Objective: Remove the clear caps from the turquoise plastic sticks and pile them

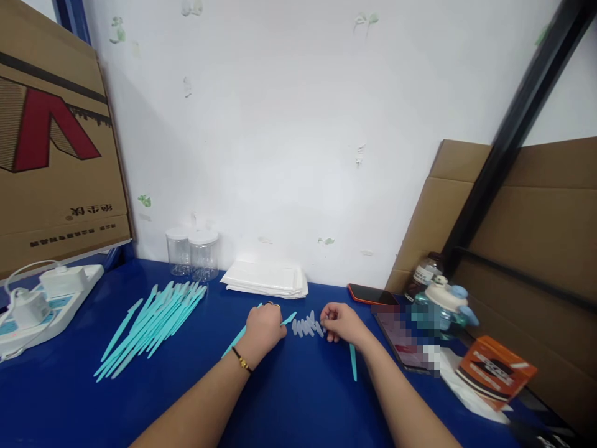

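My left hand (265,330) is closed around a slim teal eyebrow razor (289,319), whose tip points right. Another teal stick (236,341) shows on the left side of this hand, partly hidden by it. A small row of translucent blade caps (305,325) lies on the table between my hands. At the right end of that row is my right hand (344,325), thumb and fingertips pinched together; whatever they hold is too small to make out. Below its wrist, one more teal razor (353,362) lies on the table. A large pile of teal razors (156,326) is spread to the left.
On the blue table (289,404), two clear jars (204,258) and white folded sheets (264,279) stand by the wall. A power strip (86,286) sits far left. To the right are a phone (373,294), a dark tablet-like device (401,339), a bottle (450,305) and an orange box (495,371).
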`<action>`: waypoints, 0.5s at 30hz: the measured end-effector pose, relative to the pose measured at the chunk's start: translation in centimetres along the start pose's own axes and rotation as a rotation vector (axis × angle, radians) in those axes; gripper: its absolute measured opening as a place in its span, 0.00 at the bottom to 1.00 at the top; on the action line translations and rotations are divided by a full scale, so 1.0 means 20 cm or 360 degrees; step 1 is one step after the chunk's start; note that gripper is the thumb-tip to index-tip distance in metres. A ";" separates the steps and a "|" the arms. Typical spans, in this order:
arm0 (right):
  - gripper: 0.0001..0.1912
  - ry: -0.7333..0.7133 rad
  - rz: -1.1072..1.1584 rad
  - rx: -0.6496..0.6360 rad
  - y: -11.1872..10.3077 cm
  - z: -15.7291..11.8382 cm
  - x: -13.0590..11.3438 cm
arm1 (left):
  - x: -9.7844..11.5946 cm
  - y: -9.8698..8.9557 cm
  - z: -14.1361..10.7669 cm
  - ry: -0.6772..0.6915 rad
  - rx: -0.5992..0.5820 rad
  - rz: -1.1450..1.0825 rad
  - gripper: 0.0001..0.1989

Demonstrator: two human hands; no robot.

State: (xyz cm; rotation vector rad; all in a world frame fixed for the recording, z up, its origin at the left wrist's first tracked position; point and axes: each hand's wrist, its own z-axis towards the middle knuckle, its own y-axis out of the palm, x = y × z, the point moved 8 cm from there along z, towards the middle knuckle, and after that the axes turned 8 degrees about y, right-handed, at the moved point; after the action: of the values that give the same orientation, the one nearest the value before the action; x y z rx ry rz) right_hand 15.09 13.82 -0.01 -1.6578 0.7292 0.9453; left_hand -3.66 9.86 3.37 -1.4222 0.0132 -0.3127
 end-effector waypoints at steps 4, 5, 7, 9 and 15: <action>0.04 0.0013 0.0277 -0.0020 -0.02 -0.02 -0.02 | 0.03 0.00 0.01 0.0059 0.0016 0.0034 0.08; 0.06 0.0021 0.0382 -0.0045 -0.02 -0.02 -0.02 | 0.03 0.00 0.01 0.0064 0.0016 0.0036 0.07; 0.09 0.0048 0.0611 -0.0151 -0.01 -0.04 -0.03 | 0.04 0.00 0.01 0.0064 0.0021 0.0031 0.07; 0.12 0.0058 0.0805 -0.0248 0.01 -0.05 -0.05 | 0.04 -0.01 0.01 0.0062 0.0033 0.0013 0.06; 0.17 -0.0054 0.0828 -0.0120 -0.02 -0.05 -0.09 | 0.03 -0.07 -0.01 0.0129 0.0019 -0.0240 0.08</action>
State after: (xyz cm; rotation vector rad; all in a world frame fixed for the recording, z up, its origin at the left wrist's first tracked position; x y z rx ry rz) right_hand 14.70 13.03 1.74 -1.5380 1.1442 1.3734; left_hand -3.37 9.46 4.82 -1.4009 -0.0298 -0.4941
